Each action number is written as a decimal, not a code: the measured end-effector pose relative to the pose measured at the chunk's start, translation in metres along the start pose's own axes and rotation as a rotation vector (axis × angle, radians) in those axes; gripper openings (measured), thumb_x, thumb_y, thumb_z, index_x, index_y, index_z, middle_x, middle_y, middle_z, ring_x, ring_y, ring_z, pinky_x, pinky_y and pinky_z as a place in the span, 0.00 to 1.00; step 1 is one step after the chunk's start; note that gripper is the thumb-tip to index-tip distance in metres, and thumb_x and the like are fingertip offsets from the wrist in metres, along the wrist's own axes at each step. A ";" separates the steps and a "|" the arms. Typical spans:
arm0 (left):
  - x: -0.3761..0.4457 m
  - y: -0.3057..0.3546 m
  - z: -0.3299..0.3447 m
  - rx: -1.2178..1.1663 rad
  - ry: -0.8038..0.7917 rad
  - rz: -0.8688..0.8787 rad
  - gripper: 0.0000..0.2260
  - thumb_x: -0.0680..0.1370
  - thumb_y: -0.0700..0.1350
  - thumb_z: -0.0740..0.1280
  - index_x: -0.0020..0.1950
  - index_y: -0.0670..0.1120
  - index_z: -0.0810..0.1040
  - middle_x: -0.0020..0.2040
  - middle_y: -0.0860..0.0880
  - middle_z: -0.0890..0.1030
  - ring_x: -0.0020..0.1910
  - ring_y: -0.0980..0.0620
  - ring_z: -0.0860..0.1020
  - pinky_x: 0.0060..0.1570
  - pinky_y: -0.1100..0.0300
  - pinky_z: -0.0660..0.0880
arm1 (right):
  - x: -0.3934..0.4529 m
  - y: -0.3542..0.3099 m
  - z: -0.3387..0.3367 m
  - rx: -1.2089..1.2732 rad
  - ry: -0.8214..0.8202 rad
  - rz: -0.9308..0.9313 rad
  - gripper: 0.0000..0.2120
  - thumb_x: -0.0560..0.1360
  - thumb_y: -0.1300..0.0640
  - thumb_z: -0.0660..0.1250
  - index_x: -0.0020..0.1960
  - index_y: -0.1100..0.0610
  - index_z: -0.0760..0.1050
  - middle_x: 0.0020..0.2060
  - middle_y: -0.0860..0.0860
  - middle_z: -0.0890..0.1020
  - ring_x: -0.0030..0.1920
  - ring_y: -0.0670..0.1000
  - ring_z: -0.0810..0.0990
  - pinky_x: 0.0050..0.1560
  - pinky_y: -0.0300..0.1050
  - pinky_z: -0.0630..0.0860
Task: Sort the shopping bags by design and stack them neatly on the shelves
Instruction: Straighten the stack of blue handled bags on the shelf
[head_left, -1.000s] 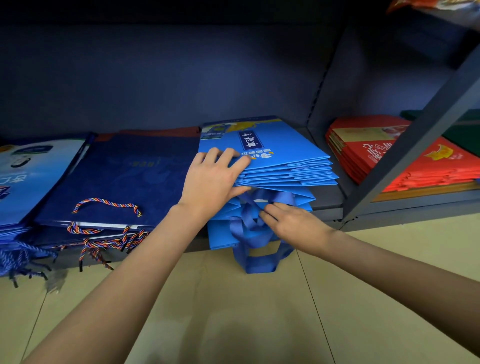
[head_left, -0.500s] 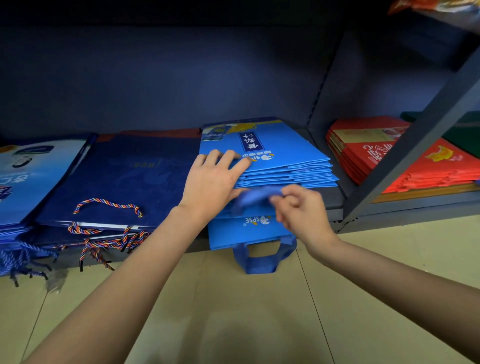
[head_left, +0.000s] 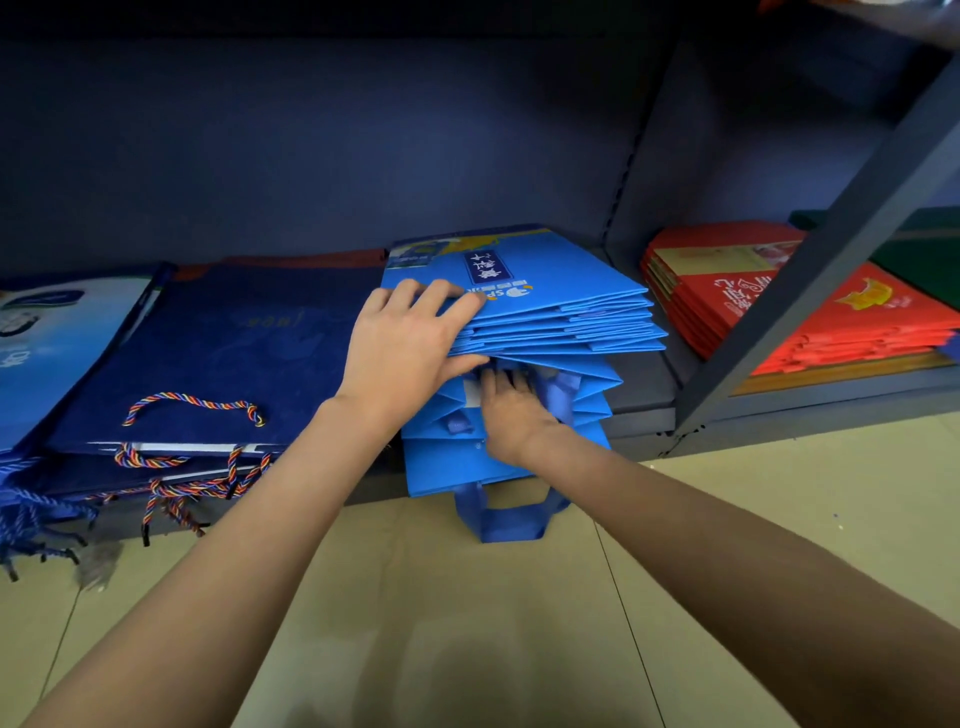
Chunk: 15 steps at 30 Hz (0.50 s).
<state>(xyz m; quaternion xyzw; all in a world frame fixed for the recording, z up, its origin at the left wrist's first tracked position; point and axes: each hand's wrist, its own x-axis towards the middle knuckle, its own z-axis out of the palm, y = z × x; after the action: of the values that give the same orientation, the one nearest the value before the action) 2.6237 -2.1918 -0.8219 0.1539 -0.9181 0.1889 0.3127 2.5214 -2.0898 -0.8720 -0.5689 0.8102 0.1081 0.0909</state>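
Left hand (head_left: 410, 353) lies flat, fingers straight, on the light-blue bag stack (head_left: 550, 317), thumb under its upper layers. Right hand (head_left: 511, 410) reaches into the gap, fingers hidden; grip cannot be told. Lower bags overhang the shelf (head_left: 644, 410) edge.

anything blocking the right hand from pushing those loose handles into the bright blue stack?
Nothing visible: the left hand lifts the upper bright blue bags, and the right hand already reaches into the gap at the handles.
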 end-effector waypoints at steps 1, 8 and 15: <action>0.000 0.000 0.000 0.002 -0.002 0.003 0.22 0.70 0.61 0.68 0.58 0.48 0.76 0.49 0.49 0.80 0.42 0.44 0.78 0.40 0.54 0.72 | 0.001 -0.003 0.001 0.012 0.000 0.001 0.37 0.78 0.56 0.62 0.74 0.67 0.42 0.72 0.60 0.55 0.72 0.60 0.54 0.73 0.51 0.45; 0.000 0.002 0.000 0.022 -0.006 -0.005 0.23 0.68 0.61 0.73 0.56 0.48 0.78 0.48 0.49 0.80 0.41 0.45 0.77 0.39 0.55 0.72 | -0.043 0.019 0.009 -0.096 0.303 -0.194 0.31 0.68 0.58 0.60 0.67 0.73 0.66 0.62 0.66 0.74 0.59 0.62 0.76 0.62 0.51 0.72; 0.000 0.002 -0.001 0.018 -0.012 -0.008 0.24 0.66 0.60 0.74 0.55 0.49 0.78 0.48 0.50 0.80 0.41 0.45 0.77 0.39 0.55 0.72 | -0.089 0.062 -0.006 -0.036 0.554 -0.555 0.19 0.68 0.64 0.59 0.57 0.62 0.76 0.52 0.56 0.79 0.49 0.57 0.78 0.49 0.49 0.77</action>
<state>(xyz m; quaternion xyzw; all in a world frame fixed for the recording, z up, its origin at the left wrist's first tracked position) 2.6235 -2.1896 -0.8214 0.1614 -0.9175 0.1952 0.3066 2.4930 -1.9909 -0.8373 -0.7754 0.6175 -0.0640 -0.1153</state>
